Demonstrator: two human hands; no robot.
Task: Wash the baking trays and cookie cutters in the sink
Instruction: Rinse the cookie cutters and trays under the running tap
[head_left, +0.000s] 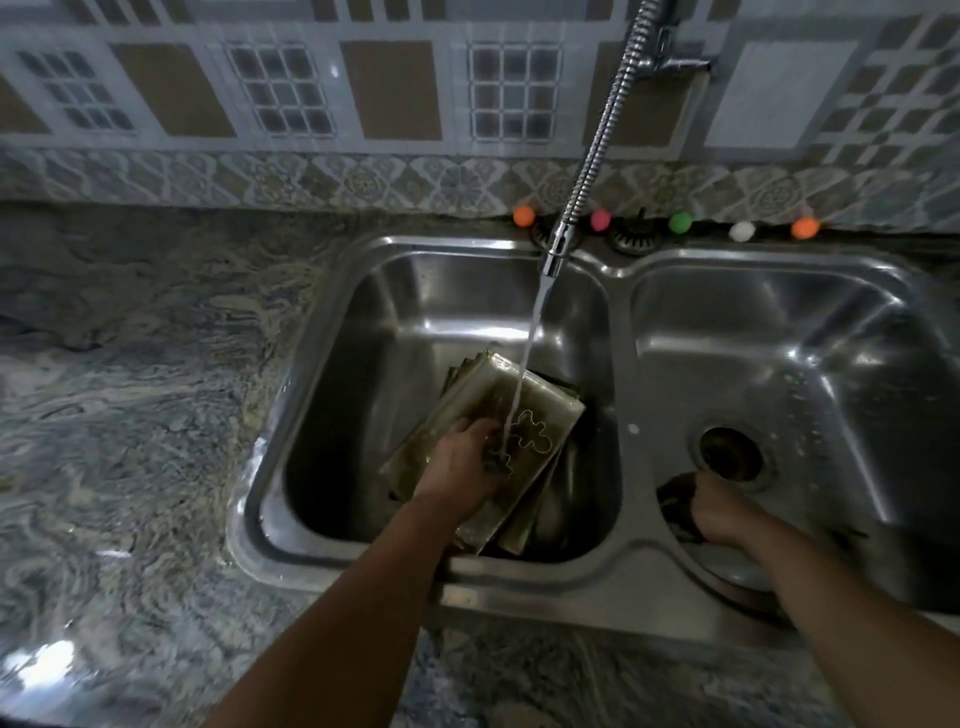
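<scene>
Gripping cookie cutter (527, 439) over baking trays (540, 400), left hand (462, 462), right hand (719, 512) holding scrubber (675, 499)

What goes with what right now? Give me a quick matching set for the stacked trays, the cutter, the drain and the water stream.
1 baking trays
2 cookie cutter
3 drain
4 water stream

A in the right basin
B stacked in the left basin
C falling from the faucet
D lying on the top tray

Pairs: 1-B, 2-D, 3-A, 4-C
</scene>
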